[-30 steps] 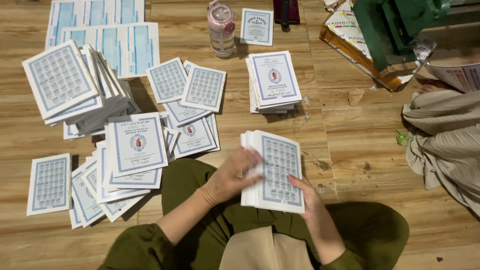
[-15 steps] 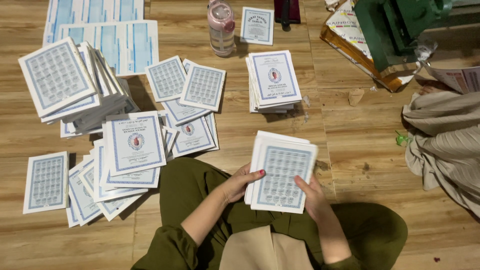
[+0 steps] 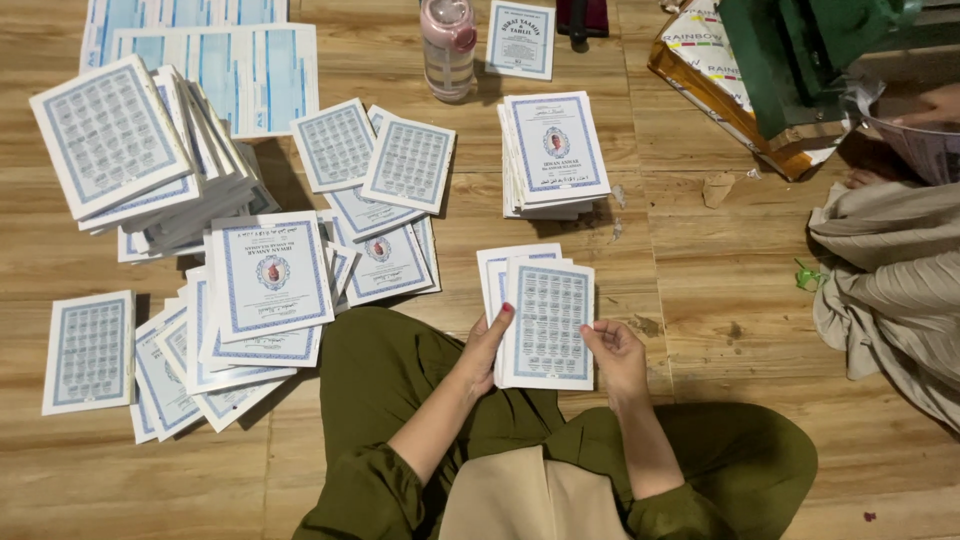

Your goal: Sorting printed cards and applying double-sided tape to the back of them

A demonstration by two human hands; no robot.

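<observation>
I hold a small stack of white booklets with blue-framed covers (image 3: 545, 318) in front of my lap. My left hand (image 3: 487, 345) grips its left edge, thumb on top. My right hand (image 3: 617, 355) holds the lower right edge. The top cover shows a grid of small blue panels. A neat pile of the same booklets (image 3: 555, 152) lies just beyond on the wooden floor. More booklets are scattered at my left (image 3: 270, 285), and a tall leaning pile (image 3: 130, 150) stands at far left.
A pink-capped bottle (image 3: 447, 45) stands at the top centre next to a single booklet (image 3: 521, 38). Large blue printed sheets (image 3: 215, 60) lie at top left. A green machine (image 3: 800, 50) and another person's grey-beige clothing (image 3: 890, 270) are at right.
The stack in my hands has squared up from a tilted, fanned position. My left hand slid from the top of the cover to the left edge.
</observation>
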